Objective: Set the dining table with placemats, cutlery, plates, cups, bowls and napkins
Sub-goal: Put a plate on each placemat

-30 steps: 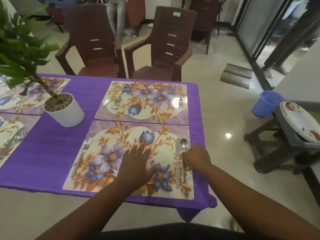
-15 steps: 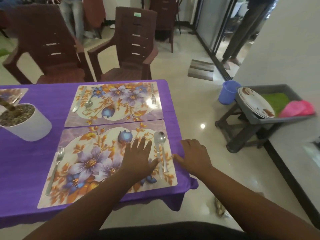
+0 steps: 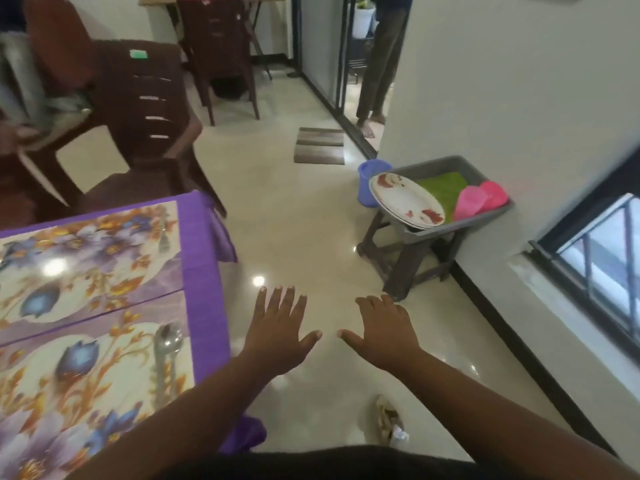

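My left hand and my right hand hover over the floor to the right of the table, fingers spread, holding nothing. The purple-clothed table at left carries two floral placemats: the near one with a spoon and knife at its right edge, and the far one with a fork. To the right a grey tub on a dark stool holds a stack of white plates, green napkins and pink cups or bowls.
A blue bucket stands on the floor behind the stool. Brown plastic chairs sit beyond the table. A person's legs stand in the doorway by a small mat. A crumpled wrapper lies on the floor near me.
My view has swung right, toward the tub of dishes. Both hands have left the near placemat and the table edge and now hang over the floor.
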